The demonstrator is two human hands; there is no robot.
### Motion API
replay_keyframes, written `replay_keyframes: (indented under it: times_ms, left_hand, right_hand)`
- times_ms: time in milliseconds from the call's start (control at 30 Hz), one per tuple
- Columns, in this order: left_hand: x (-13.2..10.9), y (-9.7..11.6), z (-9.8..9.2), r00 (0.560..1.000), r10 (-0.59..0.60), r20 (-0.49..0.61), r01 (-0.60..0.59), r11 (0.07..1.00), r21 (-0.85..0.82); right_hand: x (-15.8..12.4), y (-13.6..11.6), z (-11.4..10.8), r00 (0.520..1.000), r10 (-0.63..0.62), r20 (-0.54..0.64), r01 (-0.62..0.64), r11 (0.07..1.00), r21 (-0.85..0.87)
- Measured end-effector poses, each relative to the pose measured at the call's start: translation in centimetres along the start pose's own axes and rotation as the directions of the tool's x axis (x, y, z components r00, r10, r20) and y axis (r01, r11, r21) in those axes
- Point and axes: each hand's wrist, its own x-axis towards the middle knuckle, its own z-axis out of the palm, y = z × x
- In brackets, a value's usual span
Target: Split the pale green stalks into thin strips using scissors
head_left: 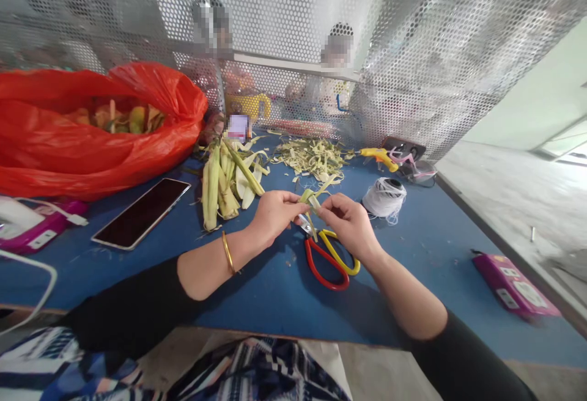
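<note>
My left hand [274,213] and my right hand [347,222] meet over the blue table [257,285], both pinching a folded green-yellow leaf strip [310,198] between their fingertips. A gold bangle [227,252] sits on my left wrist. Under the hands lie scissors [331,257] with one red and one yellow handle, flat on the table. A pile of leaf strips [228,182] lies just beyond my left hand.
A red plastic bag [92,138] with leaves fills the left. A phone [142,212] lies face up near it. Leaf trimmings [312,158], a yellow glue gun [378,156], a white thread spool [385,197], a pink box [514,285] and a perforated metal screen [413,52] surround the work spot.
</note>
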Motion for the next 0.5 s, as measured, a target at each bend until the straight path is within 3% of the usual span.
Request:
replay_keyframes:
  times_ms: [333, 500]
  left_hand:
    - [0.11, -0.04, 0.01, 1.0, 0.005, 0.012, -0.005, 1.0, -0.018]
    - [-0.03, 0.04, 0.05, 1.0, 0.005, 0.014, -0.005, 1.0, -0.015]
  right_hand:
    - [-0.28, -0.06, 0.02, 0.994, -0.109, 0.019, 0.11, 0.991, -0.075]
    - [-0.13, 0.23, 0.07, 0.998, -0.066, -0.022, 0.063, 0.99, -0.124]
